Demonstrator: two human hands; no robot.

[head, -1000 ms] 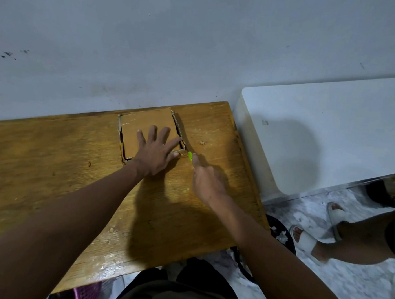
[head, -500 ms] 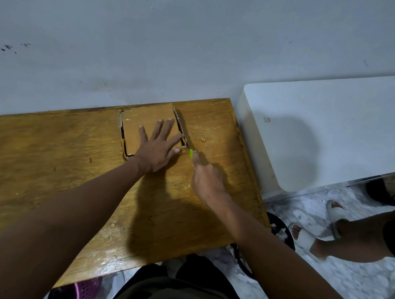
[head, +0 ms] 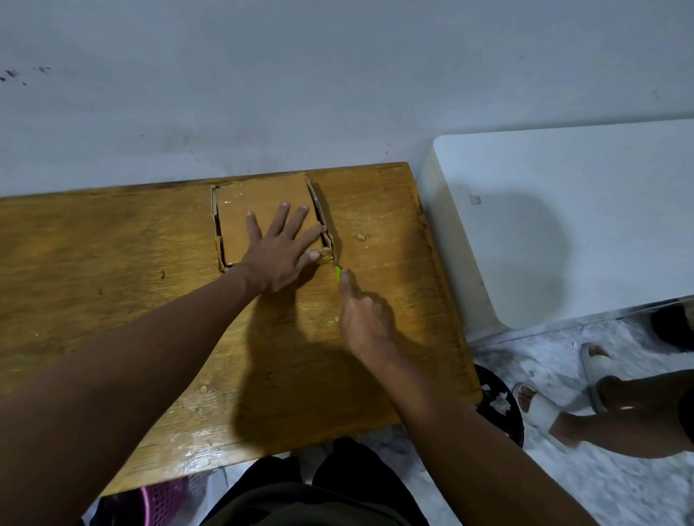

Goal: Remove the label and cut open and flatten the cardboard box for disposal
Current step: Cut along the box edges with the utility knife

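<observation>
Barely shifted since earlier frame: left hand (head: pixel 284 247) spread flat, pressing cardboard box (head: pixel 259 214) onto counter (head: pixel 95 273); right hand (head: pixel 364 320) gripping green cutter (head: pixel 337 272) at near-right corner. Light, stiff, slides easily; pin by top.

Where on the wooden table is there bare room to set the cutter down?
Bare wood lies left of the cardboard box and near the table front edge. It is crowded where left hand, right hand and green cutter meet.

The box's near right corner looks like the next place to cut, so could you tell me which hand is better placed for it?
Right. The right hand grips the green cutter just off that corner, while the left hand presses flat on the box, pinning it.
</observation>
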